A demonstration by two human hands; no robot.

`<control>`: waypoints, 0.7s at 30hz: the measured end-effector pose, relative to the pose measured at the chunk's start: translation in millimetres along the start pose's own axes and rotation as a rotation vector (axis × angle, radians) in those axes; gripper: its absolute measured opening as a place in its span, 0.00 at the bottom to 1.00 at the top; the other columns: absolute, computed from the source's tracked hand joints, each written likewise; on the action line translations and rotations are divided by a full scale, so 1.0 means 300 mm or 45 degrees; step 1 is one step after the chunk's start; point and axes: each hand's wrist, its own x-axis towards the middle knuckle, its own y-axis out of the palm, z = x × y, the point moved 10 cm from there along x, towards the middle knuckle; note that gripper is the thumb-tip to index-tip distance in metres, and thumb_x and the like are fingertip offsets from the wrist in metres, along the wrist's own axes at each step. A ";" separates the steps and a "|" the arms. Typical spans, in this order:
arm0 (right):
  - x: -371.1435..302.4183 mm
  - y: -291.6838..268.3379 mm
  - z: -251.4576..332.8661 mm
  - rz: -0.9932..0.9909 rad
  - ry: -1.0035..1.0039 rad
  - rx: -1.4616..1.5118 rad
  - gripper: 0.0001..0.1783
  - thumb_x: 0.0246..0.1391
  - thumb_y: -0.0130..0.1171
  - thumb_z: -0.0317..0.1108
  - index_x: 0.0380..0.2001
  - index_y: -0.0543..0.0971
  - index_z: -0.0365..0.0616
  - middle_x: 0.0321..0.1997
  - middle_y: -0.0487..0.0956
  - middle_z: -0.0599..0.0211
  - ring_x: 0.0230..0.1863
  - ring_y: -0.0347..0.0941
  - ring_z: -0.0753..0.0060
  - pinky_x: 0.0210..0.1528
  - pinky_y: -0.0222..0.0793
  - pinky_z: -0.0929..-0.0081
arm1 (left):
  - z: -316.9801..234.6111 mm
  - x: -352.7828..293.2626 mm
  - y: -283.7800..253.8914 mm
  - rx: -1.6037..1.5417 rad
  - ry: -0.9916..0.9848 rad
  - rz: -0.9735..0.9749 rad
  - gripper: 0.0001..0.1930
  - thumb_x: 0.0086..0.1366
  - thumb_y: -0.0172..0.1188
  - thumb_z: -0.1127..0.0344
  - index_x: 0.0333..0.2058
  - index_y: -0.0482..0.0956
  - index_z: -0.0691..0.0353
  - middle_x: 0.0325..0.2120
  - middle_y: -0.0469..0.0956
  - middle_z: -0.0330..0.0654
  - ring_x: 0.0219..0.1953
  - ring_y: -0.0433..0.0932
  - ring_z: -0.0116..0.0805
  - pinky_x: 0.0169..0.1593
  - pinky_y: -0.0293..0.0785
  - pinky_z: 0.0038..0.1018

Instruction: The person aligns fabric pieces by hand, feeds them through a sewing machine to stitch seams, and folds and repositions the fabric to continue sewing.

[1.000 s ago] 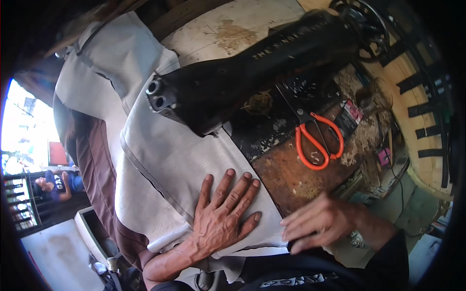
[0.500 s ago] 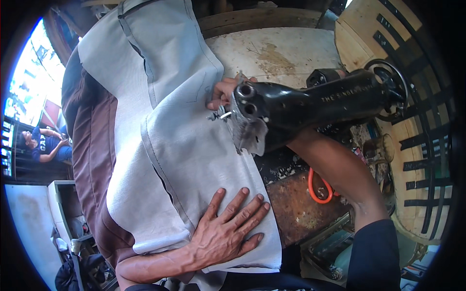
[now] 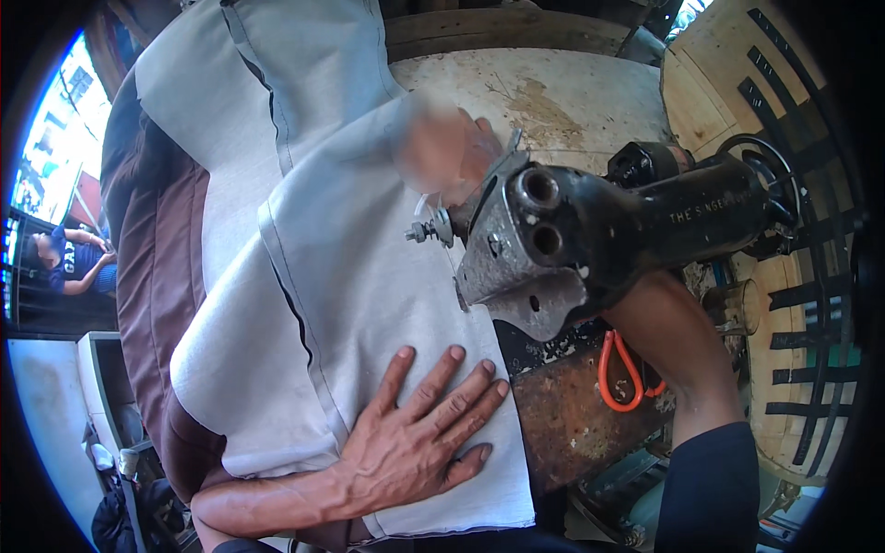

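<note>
My left hand (image 3: 419, 433) lies flat on a large light grey fabric piece (image 3: 359, 295), fingers spread near its front right edge. The grey piece has stitched seams and dark gaps along them, with brown fabric (image 3: 166, 240) beneath and to its left. At the right, a worn black sewing machine (image 3: 627, 230) stands over the fabric's edge. My right forearm (image 3: 678, 350) passes under the machine's arm. Beyond the machine's head, my right hand (image 3: 452, 147) is at the fabric; it is blurred and partly hidden, so its grip is unclear.
Orange-handled scissors (image 3: 619, 373) lie on the rusty brown work surface beside my right forearm. A pale stained tabletop (image 3: 553, 92) extends behind the machine. A wooden panel with black straps (image 3: 784, 304) stands at the right. Far left, another person (image 3: 78, 258) sits with bent arms.
The machine's head appears larger and farther right as the view shifts. My left hand stays flat on the fabric, and my right hand remains beyond the machine's head.
</note>
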 end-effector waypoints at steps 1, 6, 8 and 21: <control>0.005 0.000 -0.002 -0.007 0.005 -0.018 0.12 0.64 0.64 0.41 0.38 0.78 0.44 0.37 0.81 0.62 0.45 0.77 0.56 0.51 0.68 0.52 | 0.008 0.006 -0.009 0.022 -0.006 -0.016 0.34 0.71 0.54 0.39 0.71 0.69 0.45 0.71 0.66 0.38 0.77 0.55 0.48 0.77 0.41 0.60; 0.056 0.019 -0.015 0.008 0.023 0.059 0.12 0.66 0.61 0.41 0.38 0.78 0.42 0.38 0.81 0.57 0.45 0.77 0.51 0.51 0.68 0.47 | 0.057 0.033 -0.055 0.008 -0.016 -0.066 0.33 0.70 0.55 0.41 0.70 0.70 0.46 0.66 0.69 0.47 0.74 0.59 0.52 0.76 0.43 0.61; 0.083 0.038 -0.021 0.021 0.016 0.066 0.12 0.66 0.60 0.40 0.38 0.78 0.41 0.39 0.81 0.55 0.45 0.76 0.49 0.51 0.67 0.45 | 0.081 0.046 -0.070 0.038 -0.001 -0.093 0.33 0.69 0.56 0.42 0.69 0.70 0.47 0.63 0.69 0.54 0.73 0.60 0.54 0.75 0.46 0.62; 0.206 0.087 -0.105 0.152 0.109 0.073 0.17 0.69 0.55 0.43 0.42 0.79 0.37 0.45 0.82 0.48 0.52 0.76 0.44 0.57 0.66 0.42 | 0.164 0.119 -0.140 0.078 0.090 -0.213 0.32 0.70 0.55 0.42 0.68 0.71 0.50 0.60 0.68 0.55 0.71 0.64 0.54 0.73 0.52 0.64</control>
